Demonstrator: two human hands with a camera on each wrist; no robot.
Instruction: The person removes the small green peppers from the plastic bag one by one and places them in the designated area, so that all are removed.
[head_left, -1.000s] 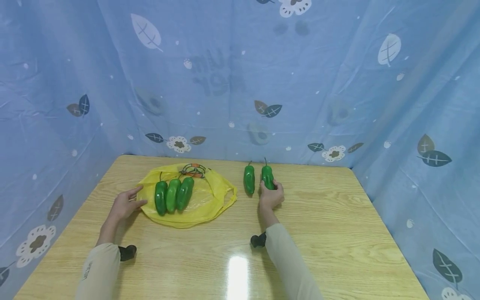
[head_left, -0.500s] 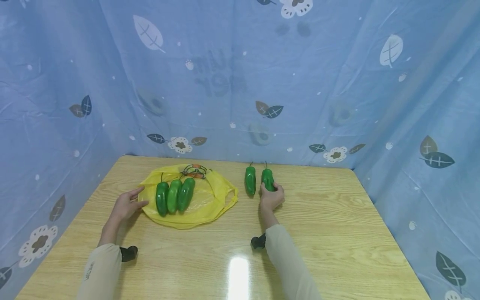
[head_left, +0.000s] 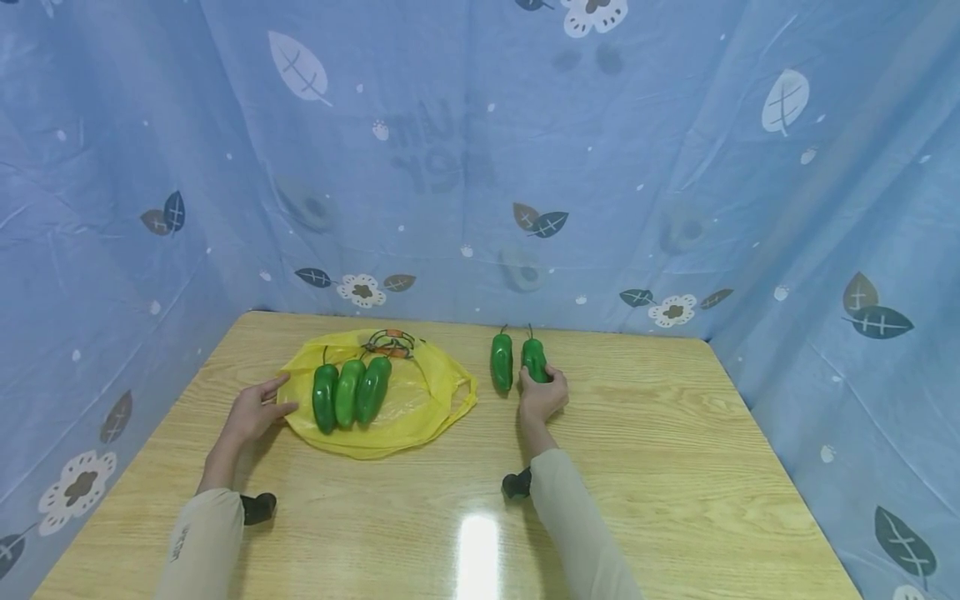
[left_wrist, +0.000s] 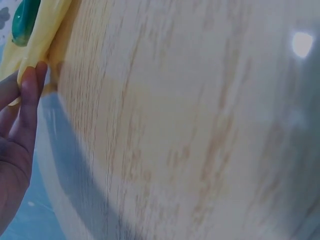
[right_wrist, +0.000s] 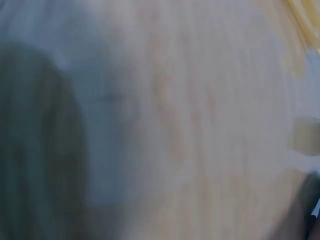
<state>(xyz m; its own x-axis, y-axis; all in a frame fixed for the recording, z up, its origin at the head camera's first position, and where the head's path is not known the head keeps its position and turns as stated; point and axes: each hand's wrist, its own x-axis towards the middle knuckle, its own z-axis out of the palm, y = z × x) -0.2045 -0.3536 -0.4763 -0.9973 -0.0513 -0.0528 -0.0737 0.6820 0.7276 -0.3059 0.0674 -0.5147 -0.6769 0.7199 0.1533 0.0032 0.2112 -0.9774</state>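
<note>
In the head view, my left hand (head_left: 251, 412) is at the left edge of a yellow plastic bag (head_left: 408, 408) that lies flat. The left wrist view shows its thumb and fingers (left_wrist: 30, 95) pinching the bag's edge. Three glossy green peppers lie side by side on the bag: a left one (head_left: 325, 398), a middle one (head_left: 348, 393) and a right one (head_left: 372, 390). My right hand (head_left: 543, 395) grips the lower end of another green pepper (head_left: 533, 358), its stem pointing away. Just left of that lies a loose green pepper (head_left: 502, 363).
All of this is on a light wooden table (head_left: 660, 467). A blue patterned curtain (head_left: 465, 167) hangs behind it and at both sides. The right wrist view is blurred, with mostly tabletop and a bit of the yellow bag at its upper right corner.
The pepper in my right hand has shifted slightly toward me and to the left. The left hand stays at the bag's edge, and the head view has drifted a little.
</note>
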